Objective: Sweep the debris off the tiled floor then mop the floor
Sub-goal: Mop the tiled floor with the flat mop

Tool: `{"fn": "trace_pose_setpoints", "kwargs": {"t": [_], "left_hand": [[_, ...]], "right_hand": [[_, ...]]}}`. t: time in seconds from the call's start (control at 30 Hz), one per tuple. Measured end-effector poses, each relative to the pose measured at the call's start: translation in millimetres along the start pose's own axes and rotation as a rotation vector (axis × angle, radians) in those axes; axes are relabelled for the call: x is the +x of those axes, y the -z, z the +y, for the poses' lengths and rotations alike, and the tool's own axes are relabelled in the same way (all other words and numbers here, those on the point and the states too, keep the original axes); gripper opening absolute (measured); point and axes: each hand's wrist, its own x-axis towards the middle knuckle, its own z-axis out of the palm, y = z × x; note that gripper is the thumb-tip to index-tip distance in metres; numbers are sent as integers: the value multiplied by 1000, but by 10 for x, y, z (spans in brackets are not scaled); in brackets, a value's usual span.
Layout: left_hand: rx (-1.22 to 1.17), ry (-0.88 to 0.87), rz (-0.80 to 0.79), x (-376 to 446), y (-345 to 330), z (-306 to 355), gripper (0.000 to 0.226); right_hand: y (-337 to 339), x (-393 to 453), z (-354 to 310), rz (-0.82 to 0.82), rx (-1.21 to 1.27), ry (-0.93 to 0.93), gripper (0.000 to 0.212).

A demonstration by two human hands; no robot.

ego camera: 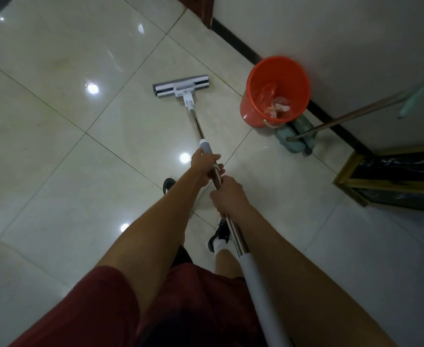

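Both hands, left hand (204, 169) farther and right hand (227, 196) nearer, grip the long metal-and-white mop handle (197, 125), hiding its middle. Its flat grey-and-white mop head (180, 86) rests on the glossy pale tiled floor (55, 108), left of an orange plastic bucket (276, 91) holding indistinct crumpled litter.

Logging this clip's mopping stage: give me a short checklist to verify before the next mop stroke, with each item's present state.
1. Left hand grips the mop handle: ok.
2. Right hand grips the handle lower down: ok.
3. Mop head flat on the tiled floor: ok.
4. Mop head apart from the orange bucket: ok.
5. Broom and dustpan parked by the wall, off the mop's line: ok.
6. Floor ahead free of debris: cannot tell, glare hides small bits.
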Motion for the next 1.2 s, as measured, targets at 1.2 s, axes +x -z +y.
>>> {"fn": "trace_pose_setpoints", "kwargs": {"t": [1.2], "left_hand": [[-534, -242, 372, -689, 2565, 181, 25]], "right_hand": [[-1484, -748, -1338, -149, -868, 559, 17]]}}
